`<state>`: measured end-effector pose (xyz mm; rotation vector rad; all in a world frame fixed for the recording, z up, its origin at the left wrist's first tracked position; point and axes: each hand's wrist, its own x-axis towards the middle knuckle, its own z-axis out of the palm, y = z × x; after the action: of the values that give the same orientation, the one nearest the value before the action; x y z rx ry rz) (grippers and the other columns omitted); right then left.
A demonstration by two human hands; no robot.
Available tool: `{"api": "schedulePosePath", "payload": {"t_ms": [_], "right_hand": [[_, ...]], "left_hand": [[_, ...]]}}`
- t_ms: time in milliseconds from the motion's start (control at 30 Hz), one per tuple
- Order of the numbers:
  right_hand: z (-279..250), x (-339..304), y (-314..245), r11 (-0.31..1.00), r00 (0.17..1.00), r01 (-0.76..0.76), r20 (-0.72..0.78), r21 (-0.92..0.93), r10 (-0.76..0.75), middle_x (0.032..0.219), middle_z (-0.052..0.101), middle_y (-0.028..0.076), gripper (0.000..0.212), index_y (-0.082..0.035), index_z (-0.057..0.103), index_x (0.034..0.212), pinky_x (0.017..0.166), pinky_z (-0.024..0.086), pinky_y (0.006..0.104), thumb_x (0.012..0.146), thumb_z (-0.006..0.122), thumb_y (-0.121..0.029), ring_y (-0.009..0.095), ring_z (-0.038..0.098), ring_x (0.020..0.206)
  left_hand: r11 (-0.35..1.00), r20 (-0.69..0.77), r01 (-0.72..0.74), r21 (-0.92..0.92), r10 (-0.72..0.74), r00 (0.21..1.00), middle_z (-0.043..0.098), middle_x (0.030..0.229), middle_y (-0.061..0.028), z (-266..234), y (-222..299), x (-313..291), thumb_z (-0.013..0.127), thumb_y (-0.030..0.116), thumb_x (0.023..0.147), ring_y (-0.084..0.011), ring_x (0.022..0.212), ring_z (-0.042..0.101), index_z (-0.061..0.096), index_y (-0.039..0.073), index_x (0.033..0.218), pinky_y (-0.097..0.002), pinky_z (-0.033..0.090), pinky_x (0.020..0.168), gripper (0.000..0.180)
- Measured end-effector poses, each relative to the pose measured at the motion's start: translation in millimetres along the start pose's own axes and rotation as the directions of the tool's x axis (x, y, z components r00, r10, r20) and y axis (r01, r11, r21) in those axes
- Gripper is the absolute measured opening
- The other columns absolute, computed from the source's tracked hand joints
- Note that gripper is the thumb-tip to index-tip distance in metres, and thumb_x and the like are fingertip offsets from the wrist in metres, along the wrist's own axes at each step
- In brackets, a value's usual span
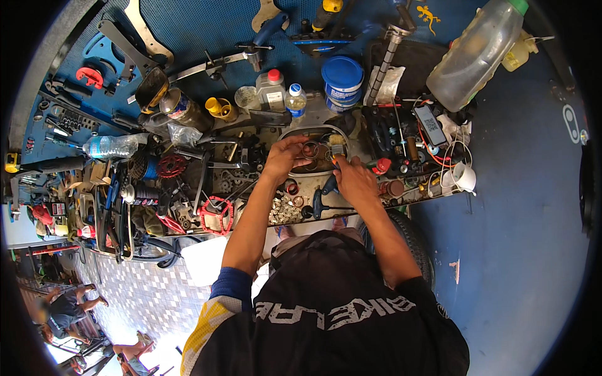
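The left hand [285,155] is pinching a thin metal ring [317,152] between its thumb and fingers, right over the metal pan [307,174]. The right hand [357,183] is curling its fingers around the orange handle of a brush [338,150], and the brush head is sitting over the pan, close to the ring.

The ring is looking light and hard, so it is probably not bending easily. It could be feeling slippery, but I cannot tell if it is wet. Its outside edge is looking like the best place for holding, with just the fingertips. The brush is looking light too, and its handle is making the best grip.

One ring is showing clearly; I cannot tell if another is hiding below it. One brush is showing. Behind the pan, one red-capped bottle [274,91] and one blue-capped bottle [295,103] are standing. Left of the pan and nearer the person, one red pedal [205,215] is lying. In front of the pan, many small metal bits [285,212] are lying, too many for counting. Right of the pan, one phone [429,124] and one white cup [464,178] are resting.
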<state>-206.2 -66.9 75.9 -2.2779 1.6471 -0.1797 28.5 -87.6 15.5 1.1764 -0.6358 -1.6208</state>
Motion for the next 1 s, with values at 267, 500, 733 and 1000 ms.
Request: {"api": "schedulePosePath", "payload": {"t_ms": [267, 500, 733, 1000], "right_hand": [[2.3, 3.3, 3.7, 0.999, 0.995, 0.025, -0.093, -0.027, -0.028, 0.111, 0.064, 0.018, 0.044, -0.021, 0.066, 0.144, 0.083, 0.06, 0.0551, 0.1, 0.072, -0.024, 0.042, 0.071, 0.103], [-12.2, -3.8, -0.3, 0.998, 0.976, 0.062, -0.208, 0.006, -0.06, 0.109, 0.06, 0.016, 0.047, -0.02, 0.065, 0.145, 0.083, 0.059, 0.0548, 0.099, 0.074, -0.026, 0.041, 0.069, 0.105], [-24.6, -10.3, -5.7, 0.985, 0.991, 0.037, -0.133, 0.166, -0.015, 0.112, 0.062, 0.02, 0.05, -0.016, 0.062, 0.148, 0.085, 0.058, 0.0546, 0.101, 0.073, -0.028, 0.044, 0.069, 0.106], [-39.5, -24.0, 2.8, 0.938, 0.994, 0.028, -0.111, 0.346, 0.011, 0.117, 0.066, 0.019, 0.048, -0.016, 0.063, 0.148, 0.09, 0.056, 0.053, 0.103, 0.07, -0.03, 0.044, 0.071, 0.106]], "left_hand": [[0.997, -0.027, -0.059, 0.049, 0.061, 0.998, 0.073, 0.106, -0.0064, -5.7, -5.4, -6.5, 0.065, 0.004, 0.105, -0.0178, 0.102, 0.073, 0.067, -0.003, 0.133, -0.0388, 0.065, 0.088, 0.029], [0.443, 0.22, -0.374, 0.814, 0.36, 0.906, 0.081, 0.102, -0.0136, 19.9, -15.2, 2.5, 0.08, 0.003, 0.09, -0.0356, 0.098, 0.075, 0.077, 0.008, 0.116, -0.0435, 0.058, 0.09, 0.027], [0.251, 0.355, -0.488, 0.836, 0.429, 0.83, 0.078, 0.105, -0.0128, 16.6, -10.6, -5.0, 0.085, 0.007, 0.085, -0.0372, 0.11, 0.069, 0.078, 0.006, 0.114, -0.0482, 0.054, 0.098, 0.029], [0.235, 0.202, -0.39, 0.89, 0.564, 0.801, 0.076, 0.101, -0.013, -44.4, 14.1, -70.0, 0.087, 0.015, 0.089, -0.0353, 0.102, 0.07, 0.077, 0.0, 0.098, -0.0445, 0.056, 0.093, 0.02]]}}
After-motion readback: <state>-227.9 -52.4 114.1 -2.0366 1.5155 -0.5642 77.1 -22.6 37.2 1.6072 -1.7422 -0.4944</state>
